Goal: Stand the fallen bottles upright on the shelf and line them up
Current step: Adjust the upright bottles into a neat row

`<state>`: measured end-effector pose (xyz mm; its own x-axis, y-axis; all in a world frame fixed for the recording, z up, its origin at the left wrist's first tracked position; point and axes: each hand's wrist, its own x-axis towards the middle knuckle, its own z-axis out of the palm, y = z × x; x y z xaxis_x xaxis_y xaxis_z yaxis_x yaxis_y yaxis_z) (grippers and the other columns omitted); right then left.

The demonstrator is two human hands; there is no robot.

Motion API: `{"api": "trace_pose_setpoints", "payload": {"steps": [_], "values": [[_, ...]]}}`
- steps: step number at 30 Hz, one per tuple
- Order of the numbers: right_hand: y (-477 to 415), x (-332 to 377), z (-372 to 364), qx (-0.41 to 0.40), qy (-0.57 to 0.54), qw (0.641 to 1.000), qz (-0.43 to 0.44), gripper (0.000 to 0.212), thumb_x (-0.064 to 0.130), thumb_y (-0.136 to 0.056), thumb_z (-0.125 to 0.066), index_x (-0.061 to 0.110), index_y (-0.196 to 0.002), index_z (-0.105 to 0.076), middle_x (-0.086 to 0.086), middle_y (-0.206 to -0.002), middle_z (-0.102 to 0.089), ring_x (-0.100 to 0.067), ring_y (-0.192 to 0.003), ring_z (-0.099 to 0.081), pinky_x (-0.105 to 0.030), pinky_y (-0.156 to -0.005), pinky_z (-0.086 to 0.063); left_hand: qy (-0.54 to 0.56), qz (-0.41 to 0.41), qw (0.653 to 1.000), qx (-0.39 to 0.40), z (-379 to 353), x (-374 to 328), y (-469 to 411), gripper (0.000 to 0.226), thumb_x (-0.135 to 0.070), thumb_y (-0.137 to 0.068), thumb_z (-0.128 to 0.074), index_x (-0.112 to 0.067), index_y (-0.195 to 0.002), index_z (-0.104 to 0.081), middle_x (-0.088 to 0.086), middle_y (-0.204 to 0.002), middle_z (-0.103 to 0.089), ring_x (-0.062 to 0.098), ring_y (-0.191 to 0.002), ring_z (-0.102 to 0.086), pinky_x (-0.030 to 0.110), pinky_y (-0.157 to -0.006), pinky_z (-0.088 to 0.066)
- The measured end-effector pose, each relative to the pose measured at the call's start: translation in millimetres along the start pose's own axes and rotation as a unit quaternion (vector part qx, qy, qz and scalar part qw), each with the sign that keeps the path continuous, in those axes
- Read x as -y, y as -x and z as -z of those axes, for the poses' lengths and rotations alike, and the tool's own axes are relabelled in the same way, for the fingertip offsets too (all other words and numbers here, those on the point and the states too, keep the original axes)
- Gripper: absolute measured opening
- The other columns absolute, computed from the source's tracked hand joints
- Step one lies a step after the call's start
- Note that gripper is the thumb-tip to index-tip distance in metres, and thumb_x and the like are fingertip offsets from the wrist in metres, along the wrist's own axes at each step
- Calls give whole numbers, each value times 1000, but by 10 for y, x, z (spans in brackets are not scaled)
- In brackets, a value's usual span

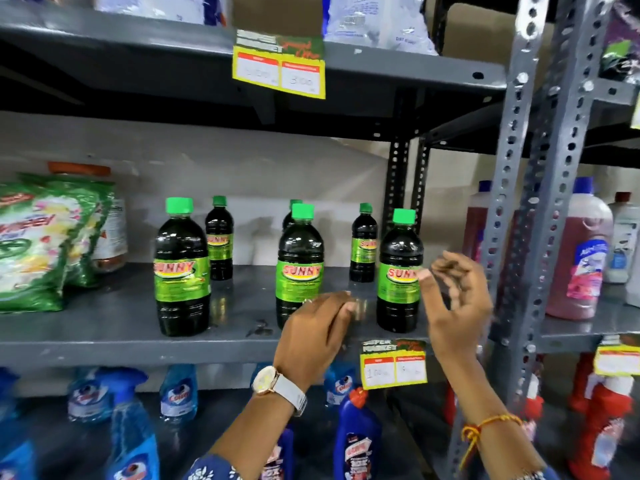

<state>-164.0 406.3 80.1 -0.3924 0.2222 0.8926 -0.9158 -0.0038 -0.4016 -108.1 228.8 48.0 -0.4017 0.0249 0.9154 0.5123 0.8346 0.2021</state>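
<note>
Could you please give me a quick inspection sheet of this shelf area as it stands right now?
Surface: grey metal shelf, small dark smudge near the front edge.
Job's things: six green-capped bottles, all upright; front row left, middle, right; three behind.
Clutter: green detergent pouches at left.
Grippers: left hand and right hand empty, near the front bottles.
Cables: nothing seen.
Surroundings: price tag; spray bottles below.

Both price tags [280,67] are too blurred to read; the detergent bag [34,244] is cut off.
</note>
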Motion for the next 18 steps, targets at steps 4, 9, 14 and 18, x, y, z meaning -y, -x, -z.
{"api": "trace_pose_setpoints", "payload": {"steps": [4, 9, 14, 18], "values": [[137, 154, -608, 149, -48, 980, -119, 54, 43, -67, -76, 25, -113, -54, -3, -111, -61, -13, -103, -59, -25, -89, -46, -134, -12, 977, -163, 488, 200, -3, 25, -33, -91, -47, -14, -97, -62, 9, -90, -69, 25, -81, -58, 37, -68, -43], [410, 55, -1093, 299, 97, 907, -280, 130, 73, -32, -74, 20, -137, -19, 3, -130, -49, -18, -121, -47, -36, -99, -40, -248, 179, 920, -245, 1116, 688, 179, 66, -52, -76, -59, -6, -120, -44, 19, -120, -54, 34, -111, -46, 47, -87, -39], [607, 16, -1237, 309, 249, 888, -232, 106, 56, -46, -80, 21, -126, -20, -12, -116, -62, -33, -103, -60, -47, -86, -50, -259, 329, 904, -82, 1335, 1067, 376, 105, -70, -59, -65, -3, -132, -29, 22, -128, -53, 34, -117, -48, 55, -101, -26], [626, -6, -1235, 298, 279, 891, -201, 89, 56, -51, -77, 12, -114, -31, -14, -106, -64, -35, -95, -63, -47, -78, -52, -310, 303, 898, -77, 1291, 1156, 427, 81, -74, -56, -63, -7, -99, -50, 15, -78, -70, 32, -82, -64, 51, -91, -34]]}}
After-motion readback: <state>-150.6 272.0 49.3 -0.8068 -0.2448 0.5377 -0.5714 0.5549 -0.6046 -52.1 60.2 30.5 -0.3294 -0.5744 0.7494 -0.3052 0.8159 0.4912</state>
